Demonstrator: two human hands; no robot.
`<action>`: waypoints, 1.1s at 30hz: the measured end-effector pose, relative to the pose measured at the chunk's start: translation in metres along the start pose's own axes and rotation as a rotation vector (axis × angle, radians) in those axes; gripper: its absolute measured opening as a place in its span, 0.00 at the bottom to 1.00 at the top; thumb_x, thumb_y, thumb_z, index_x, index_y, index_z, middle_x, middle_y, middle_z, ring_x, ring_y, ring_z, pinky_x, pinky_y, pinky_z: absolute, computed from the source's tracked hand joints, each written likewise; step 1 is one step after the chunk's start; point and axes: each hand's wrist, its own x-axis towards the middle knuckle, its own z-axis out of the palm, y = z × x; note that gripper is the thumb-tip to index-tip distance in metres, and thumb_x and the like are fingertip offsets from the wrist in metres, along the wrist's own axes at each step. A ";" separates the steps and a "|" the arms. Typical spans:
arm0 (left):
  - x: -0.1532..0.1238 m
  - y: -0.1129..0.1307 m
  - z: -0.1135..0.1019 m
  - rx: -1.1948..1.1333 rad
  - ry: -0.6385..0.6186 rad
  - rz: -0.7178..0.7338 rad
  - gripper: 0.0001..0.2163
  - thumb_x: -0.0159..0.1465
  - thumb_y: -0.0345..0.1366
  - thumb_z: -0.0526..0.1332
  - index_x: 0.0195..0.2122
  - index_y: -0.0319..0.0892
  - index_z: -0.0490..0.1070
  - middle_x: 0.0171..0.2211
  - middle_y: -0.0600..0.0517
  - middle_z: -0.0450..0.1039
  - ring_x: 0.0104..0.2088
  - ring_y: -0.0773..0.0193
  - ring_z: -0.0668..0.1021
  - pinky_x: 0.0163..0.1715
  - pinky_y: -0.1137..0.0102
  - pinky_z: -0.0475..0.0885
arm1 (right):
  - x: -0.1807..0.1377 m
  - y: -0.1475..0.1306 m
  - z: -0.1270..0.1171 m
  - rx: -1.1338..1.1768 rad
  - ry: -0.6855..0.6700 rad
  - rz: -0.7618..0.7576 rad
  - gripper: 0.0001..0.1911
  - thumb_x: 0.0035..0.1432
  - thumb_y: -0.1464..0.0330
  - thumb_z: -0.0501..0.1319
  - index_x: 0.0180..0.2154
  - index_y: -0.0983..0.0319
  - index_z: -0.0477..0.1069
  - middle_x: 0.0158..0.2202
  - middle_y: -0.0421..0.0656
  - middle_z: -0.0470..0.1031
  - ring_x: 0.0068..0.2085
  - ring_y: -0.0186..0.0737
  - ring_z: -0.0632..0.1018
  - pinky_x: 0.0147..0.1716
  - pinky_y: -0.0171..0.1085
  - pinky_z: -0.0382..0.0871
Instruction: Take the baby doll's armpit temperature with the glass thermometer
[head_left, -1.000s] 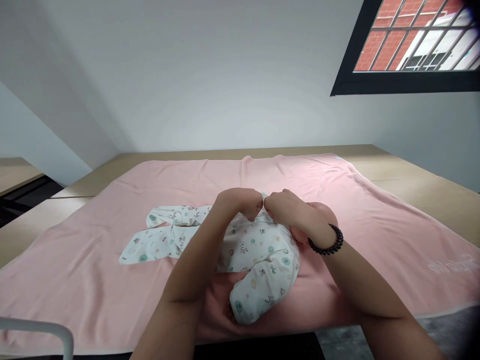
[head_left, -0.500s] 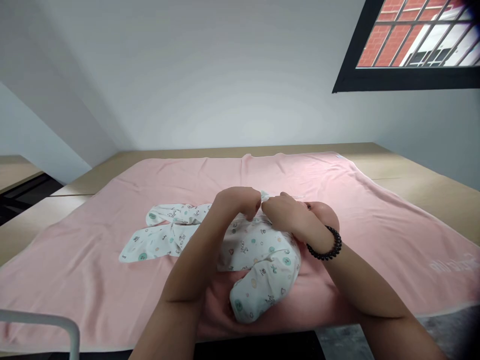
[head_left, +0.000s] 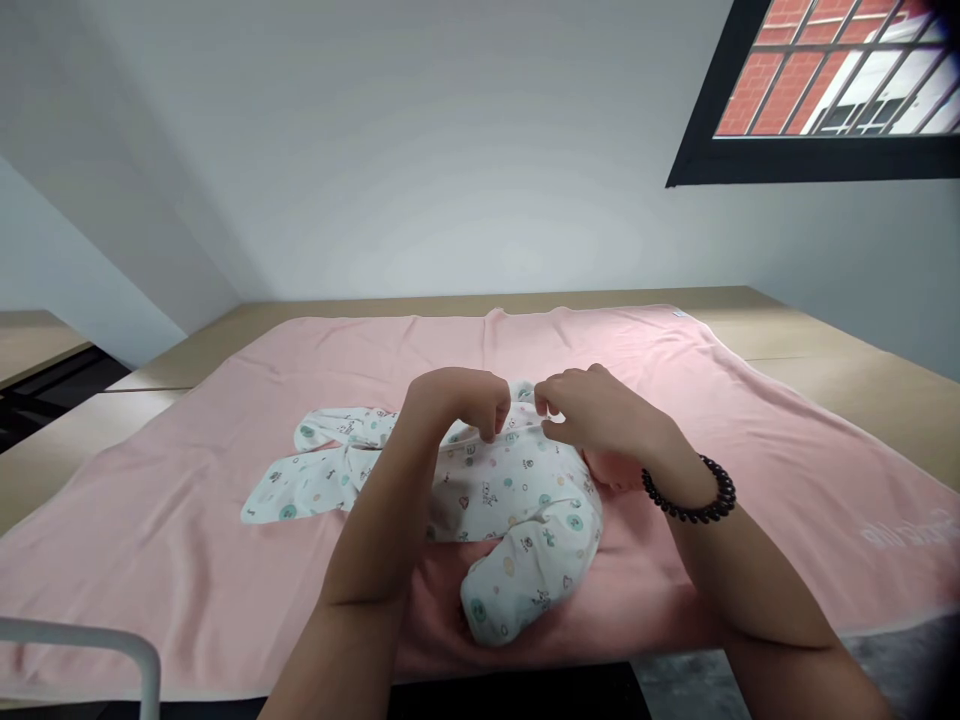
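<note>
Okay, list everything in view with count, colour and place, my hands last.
Blanket: one, pink, spread over the tabletop
Tabletop: count unclear, light wood, under the blanket
Doll: one, pinkish, on the blanket, partly hidden
Outfit: one, white with prints, on the doll
Rail: one, grey, lower left
Window: one, dark-framed, upper right
Walls: count unclear, pale grey, behind
Floor: one patch, grey, lower right
Dark shape: one, black, bottom edge
Bracelet: one, black, around the right arm
Arms: two, bare, from the bottom edge
Left hand: one, bare, over the outfit's middle
Right hand: one, bare, over the outfit's chest
</note>
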 end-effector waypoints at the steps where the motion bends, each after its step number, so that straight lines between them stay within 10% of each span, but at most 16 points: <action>1: 0.000 -0.001 0.000 0.007 0.001 0.006 0.12 0.50 0.36 0.64 0.37 0.46 0.78 0.43 0.51 0.79 0.39 0.58 0.77 0.35 0.66 0.71 | 0.001 0.000 0.001 0.040 0.029 -0.026 0.06 0.64 0.70 0.59 0.43 0.61 0.70 0.41 0.43 0.75 0.42 0.43 0.72 0.41 0.40 0.55; 33: -0.006 -0.009 -0.003 0.005 0.016 -0.068 0.15 0.54 0.43 0.66 0.41 0.45 0.79 0.45 0.48 0.80 0.42 0.55 0.78 0.38 0.64 0.73 | 0.028 -0.014 0.027 0.125 -0.086 -0.161 0.01 0.60 0.73 0.61 0.36 0.63 0.70 0.35 0.44 0.72 0.37 0.39 0.72 0.35 0.37 0.56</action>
